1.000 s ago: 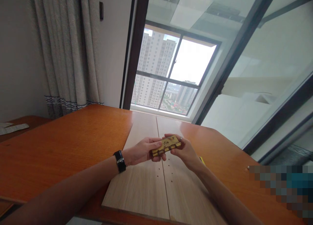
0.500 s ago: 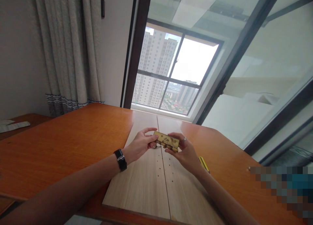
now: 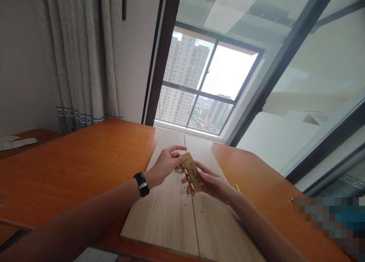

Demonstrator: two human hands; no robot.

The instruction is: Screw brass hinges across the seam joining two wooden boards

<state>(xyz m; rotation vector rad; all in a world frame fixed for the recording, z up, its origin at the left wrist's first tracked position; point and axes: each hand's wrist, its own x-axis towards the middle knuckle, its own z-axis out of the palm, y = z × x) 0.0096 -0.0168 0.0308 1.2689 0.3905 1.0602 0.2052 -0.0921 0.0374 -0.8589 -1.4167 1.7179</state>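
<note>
A brass door hinge (image 3: 192,171) is held above the wooden boards, folded, with its knuckle barrel toward the lower left. My left hand (image 3: 167,164), with a black watch (image 3: 142,184) on the wrist, pinches its upper end between thumb and fingers. My right hand (image 3: 209,181) grips the lower right end, a ring on one finger. Below lie two pale wood-grain boards (image 3: 159,220), side by side with a narrow seam, and small dark holes line both sides of it. Small metal pieces (image 3: 179,170) show under my left fingers; what they are I cannot make out.
The boards rest on an orange-brown wooden table (image 3: 85,170). A yellow object (image 3: 236,187) lies partly hidden behind my right wrist. Beyond the table stand a grey curtain (image 3: 82,56) and a dark-framed window (image 3: 199,91).
The hinge has turned from lying nearly level to slanting steeply down to the right. My right hand has moved lower and slightly left, while my left hand stays at the upper end.
</note>
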